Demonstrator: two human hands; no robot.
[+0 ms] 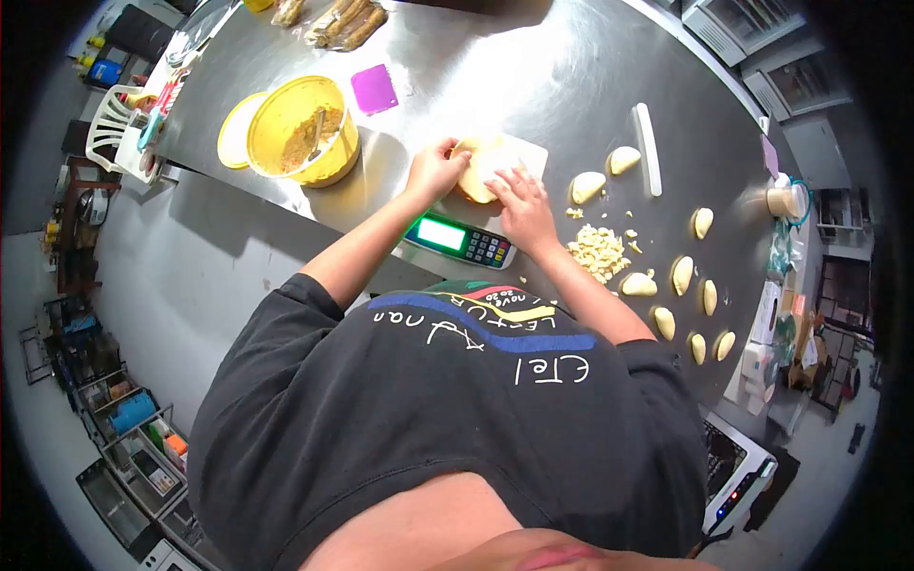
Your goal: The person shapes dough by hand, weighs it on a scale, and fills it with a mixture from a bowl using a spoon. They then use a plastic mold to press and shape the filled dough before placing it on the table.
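Observation:
A flat, round, pale piece of dough (483, 157) with an orange-brown lower rim is between my hands. My left hand (440, 173) closes on its left edge, the thumb side over the top. On its right edge lies my right hand (522, 205), fingers spread and stretched out over the surface. Partly hidden beneath the dough is a white plate (533, 155). Just below my hands is a green scale (462, 240) with a lit display and keypad. Small pale cut pieces (597, 253) are heaped to the right of my right forearm.
Several pale dough ovals (683, 275) lie across the right of the metal table (533, 57). Past them rests a white bar (647, 149). A yellow tub (276, 100) of brown filling with a spoon stands left, near a purple square (374, 89) and bagged brown food (347, 21).

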